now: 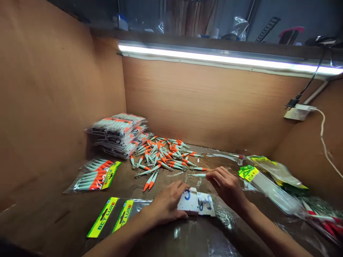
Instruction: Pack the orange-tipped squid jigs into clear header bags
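My left hand (169, 202) is closed around the left side of a small white box (189, 202) with blue handwriting, which rests on the table. Its thumb lies along the near edge. My right hand (225, 184) pinches one end of a fishing lure (198, 175), held level just beyond the box; the pale body and hooked tip point left, and the fingers cover its other end. Beyond both hands lies a loose heap of orange-and-pale lures (160, 153). Flat yellow-headed lure bags (103, 218) lie partly under my left forearm.
A stack of packed lure bags (118, 134) stands at the back left, with a filled bag (93, 176) in front. On the right are clear sleeves (276, 189) and red-and-white lures (328, 223). Wooden panels enclose the table; a power socket (297, 112) hangs at right.
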### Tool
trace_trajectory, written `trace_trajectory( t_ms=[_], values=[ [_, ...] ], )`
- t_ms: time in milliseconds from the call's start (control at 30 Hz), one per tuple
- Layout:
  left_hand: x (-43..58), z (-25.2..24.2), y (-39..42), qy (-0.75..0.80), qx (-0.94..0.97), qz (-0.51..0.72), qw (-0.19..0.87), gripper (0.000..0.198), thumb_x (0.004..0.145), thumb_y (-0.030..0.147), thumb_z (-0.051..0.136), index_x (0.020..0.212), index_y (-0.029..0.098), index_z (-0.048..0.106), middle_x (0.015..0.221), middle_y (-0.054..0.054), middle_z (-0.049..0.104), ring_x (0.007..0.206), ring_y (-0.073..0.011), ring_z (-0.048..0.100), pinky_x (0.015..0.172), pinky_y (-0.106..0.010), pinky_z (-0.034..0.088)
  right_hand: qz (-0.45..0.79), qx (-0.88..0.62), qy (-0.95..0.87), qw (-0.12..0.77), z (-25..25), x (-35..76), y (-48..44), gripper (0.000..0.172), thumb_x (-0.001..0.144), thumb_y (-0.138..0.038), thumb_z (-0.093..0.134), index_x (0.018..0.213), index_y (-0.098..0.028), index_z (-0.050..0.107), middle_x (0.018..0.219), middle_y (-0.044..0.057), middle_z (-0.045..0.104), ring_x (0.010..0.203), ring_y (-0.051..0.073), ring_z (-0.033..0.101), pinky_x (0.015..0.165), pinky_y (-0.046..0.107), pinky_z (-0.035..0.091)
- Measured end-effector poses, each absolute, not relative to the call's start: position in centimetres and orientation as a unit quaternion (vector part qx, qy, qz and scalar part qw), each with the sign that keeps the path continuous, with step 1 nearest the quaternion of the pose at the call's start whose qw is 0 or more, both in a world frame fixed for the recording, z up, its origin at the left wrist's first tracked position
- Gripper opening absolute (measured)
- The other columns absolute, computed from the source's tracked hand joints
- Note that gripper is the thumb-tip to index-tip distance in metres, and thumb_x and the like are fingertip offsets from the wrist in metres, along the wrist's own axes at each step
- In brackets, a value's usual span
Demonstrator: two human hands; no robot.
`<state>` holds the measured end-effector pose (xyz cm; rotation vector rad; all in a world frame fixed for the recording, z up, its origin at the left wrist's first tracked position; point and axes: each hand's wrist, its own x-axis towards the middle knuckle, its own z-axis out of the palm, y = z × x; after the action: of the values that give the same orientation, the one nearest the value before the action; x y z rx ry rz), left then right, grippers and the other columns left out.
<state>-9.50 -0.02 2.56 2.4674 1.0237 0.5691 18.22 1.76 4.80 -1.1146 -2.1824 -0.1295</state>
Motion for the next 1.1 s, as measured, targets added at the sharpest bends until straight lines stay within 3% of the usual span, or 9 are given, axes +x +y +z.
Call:
trace_trajectory(
  t_ms=[167, 367, 567, 767, 833, 933, 1100],
  values=[
    [-10.2, 2.4, 0.6, 0.395, 0.861, 0.249, 0.198, 0.085, 0.064, 0.029, 0.085, 0.136, 0.032, 0.042, 0.133, -0.004, 0.053, 0.111, -0.0284, 0.057, 0.091, -0.04, 0.047, -0.093, -0.433, -0.836, 0.323, 2.9, 21.6, -1.9, 0.012, 0.096, -0.02, 0.055, 0.096, -0.021, 0.067, 0.089, 0.007, 0.068, 0.082, 0.021, 0.06, 0.073, 0.032, 0.045],
    [-8.9, 1.9, 0.3, 0.373, 0.874, 0.239, 0.199, 0.092, 0.062, 0.024, 0.085, 0.139, 0.034, 0.037, 0.132, -0.005, 0.05, 0.107, -0.0271, 0.058, 0.091, -0.039, 0.049, 0.059, -0.444, -0.852, 0.272, 1.4, 18.8, -2.6, 0.018, 0.096, -0.016, 0.055, 0.104, -0.024, 0.068, 0.094, 0.004, 0.069, 0.085, 0.018, 0.062, 0.075, 0.028, 0.047],
    [-8.7, 2.3, 0.1, 0.371, 0.874, 0.259, 0.179, 0.09, 0.063, 0.015, 0.081, 0.138, 0.034, 0.036, 0.132, -0.004, 0.05, 0.113, -0.0265, 0.055, 0.093, -0.038, 0.048, 0.101, -0.429, -0.868, 0.23, 1.5, 15.5, -1.7, 0.02, 0.095, -0.021, 0.058, 0.081, -0.024, 0.071, 0.082, 0.002, 0.069, 0.081, 0.018, 0.057, 0.071, 0.027, 0.042],
    [-9.4, 2.5, 0.7, 0.367, 0.876, 0.257, 0.178, 0.091, 0.063, 0.014, 0.083, 0.138, 0.034, 0.037, 0.133, -0.003, 0.05, 0.114, -0.0261, 0.055, 0.093, -0.038, 0.047, 0.185, -0.362, -0.882, 0.24, 2.4, 18.4, 2.8, 0.018, 0.096, -0.029, 0.057, 0.101, -0.025, 0.073, 0.098, 0.004, 0.071, 0.091, 0.018, 0.062, 0.081, 0.029, 0.047],
    [-9.5, 2.6, 0.7, 0.368, 0.875, 0.256, 0.184, 0.092, 0.063, 0.019, 0.085, 0.139, 0.034, 0.036, 0.134, -0.004, 0.05, 0.113, -0.0268, 0.056, 0.092, -0.039, 0.048, 0.128, -0.451, -0.838, 0.279, 2.2, 19.6, 6.1, 0.023, 0.098, -0.027, 0.05, 0.106, -0.022, 0.072, 0.101, 0.007, 0.071, 0.09, 0.019, 0.063, 0.082, 0.03, 0.048],
    [-9.5, 2.8, 0.7, 0.37, 0.874, 0.248, 0.193, 0.091, 0.063, 0.025, 0.086, 0.139, 0.034, 0.037, 0.134, -0.004, 0.051, 0.11, -0.0271, 0.058, 0.09, -0.039, 0.049, 0.057, -0.507, -0.817, 0.269, 1.2, 20.5, 10.6, 0.028, 0.09, -0.022, 0.06, 0.116, -0.02, 0.068, 0.103, 0.009, 0.07, 0.092, 0.022, 0.063, 0.081, 0.034, 0.049],
    [-9.6, 3.0, 0.8, 0.365, 0.877, 0.25, 0.19, 0.091, 0.063, 0.025, 0.086, 0.139, 0.033, 0.037, 0.134, -0.005, 0.051, 0.111, -0.0276, 0.058, 0.093, -0.041, 0.048, 0.023, -0.491, -0.826, 0.275, 0.3, 20.4, 11.9, 0.009, 0.088, -0.018, 0.062, 0.093, -0.02, 0.069, 0.092, 0.006, 0.068, 0.09, 0.023, 0.06, 0.078, 0.034, 0.048]
  ],
)
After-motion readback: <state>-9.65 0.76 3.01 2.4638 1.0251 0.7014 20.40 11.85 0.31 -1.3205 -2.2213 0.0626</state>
